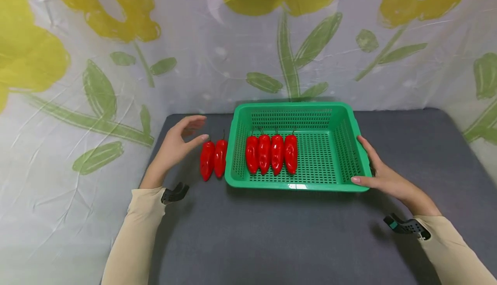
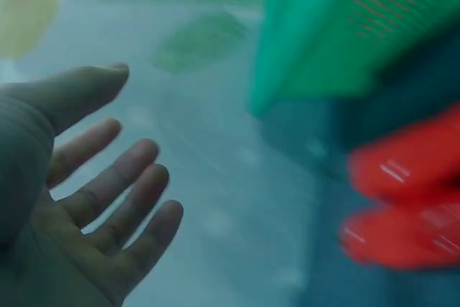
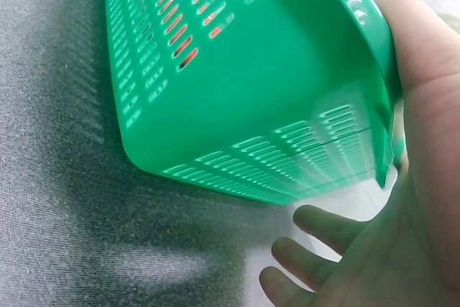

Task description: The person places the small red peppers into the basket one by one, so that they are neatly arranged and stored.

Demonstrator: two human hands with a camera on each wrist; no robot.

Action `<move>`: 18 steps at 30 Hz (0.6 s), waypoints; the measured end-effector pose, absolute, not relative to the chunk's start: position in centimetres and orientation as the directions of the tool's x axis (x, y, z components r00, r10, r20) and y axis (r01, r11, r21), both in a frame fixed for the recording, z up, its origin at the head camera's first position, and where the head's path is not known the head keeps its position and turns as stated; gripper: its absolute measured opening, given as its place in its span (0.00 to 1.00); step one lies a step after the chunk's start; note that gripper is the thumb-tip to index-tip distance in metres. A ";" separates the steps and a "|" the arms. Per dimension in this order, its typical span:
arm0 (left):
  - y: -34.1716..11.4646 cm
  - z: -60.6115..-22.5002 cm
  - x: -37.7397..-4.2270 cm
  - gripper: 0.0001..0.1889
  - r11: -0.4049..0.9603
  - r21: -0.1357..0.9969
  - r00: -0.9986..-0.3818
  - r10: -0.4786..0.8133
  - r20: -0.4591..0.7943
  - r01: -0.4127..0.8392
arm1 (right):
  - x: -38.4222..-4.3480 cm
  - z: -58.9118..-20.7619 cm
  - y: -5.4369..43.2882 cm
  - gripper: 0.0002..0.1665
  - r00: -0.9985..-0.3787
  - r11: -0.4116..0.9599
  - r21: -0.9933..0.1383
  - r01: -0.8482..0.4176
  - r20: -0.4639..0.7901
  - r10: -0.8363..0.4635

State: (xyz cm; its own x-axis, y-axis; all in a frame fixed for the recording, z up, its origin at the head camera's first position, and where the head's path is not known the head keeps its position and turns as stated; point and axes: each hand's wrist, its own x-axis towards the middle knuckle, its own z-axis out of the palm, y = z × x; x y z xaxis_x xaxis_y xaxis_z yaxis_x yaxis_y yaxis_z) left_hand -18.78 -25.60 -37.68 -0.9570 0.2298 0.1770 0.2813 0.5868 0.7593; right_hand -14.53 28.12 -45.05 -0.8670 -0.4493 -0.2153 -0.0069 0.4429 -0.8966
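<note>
A green plastic basket (image 1: 295,187) with slotted walls sits on the dark cloth. Several glossy red chili peppers (image 1: 277,155) stand side by side in its left half, stems toward the back wall. Two more red peppers, one on the left (image 1: 207,161) and one on the right (image 1: 220,159), lie on the cloth just left of the basket. Beside these two is the left hand (image 1: 174,144), thumb and fingers apart and holding nothing. At the front right corner, the right hand (image 1: 382,178) grips the basket rim, its thumb over the top and fingers along the outer side.
Behind the table hangs a pale curtain (image 1: 194,60) printed with yellow flowers, and it also drapes down the left side. Grey cloth (image 1: 272,237) covers the table in front of the basket. Each wrist wears a black strap (image 1: 174,193).
</note>
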 end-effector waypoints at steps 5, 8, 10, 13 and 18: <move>-27.8 -42.3 -18.8 0.31 0.590 0.777 -0.970 0.217 0.111 0.221 | -14.5 -44.8 28.2 0.66 -0.869 0.445 -0.895 -0.008 -0.214 -0.447; -28.5 -44.4 -19.0 0.34 0.611 0.767 -0.974 0.215 0.077 0.196 | -14.5 -44.9 28.2 0.66 -0.866 0.444 -0.896 -0.008 -0.216 -0.451; -28.9 -45.5 -19.2 0.35 0.624 0.760 -0.975 0.216 0.054 0.180 | -14.6 -45.0 28.1 0.66 -0.864 0.441 -0.897 -0.012 -0.213 -0.456; -29.3 -46.9 -19.6 0.36 0.642 0.746 -0.973 0.229 0.032 0.176 | -14.6 -45.1 28.1 0.66 -0.864 0.445 -0.895 -0.017 -0.211 -0.457; -29.7 -48.7 -19.8 0.39 0.661 0.734 -0.970 0.241 -0.014 0.154 | -14.8 -45.0 28.2 0.66 -0.865 0.462 -0.887 -0.018 -0.217 -0.452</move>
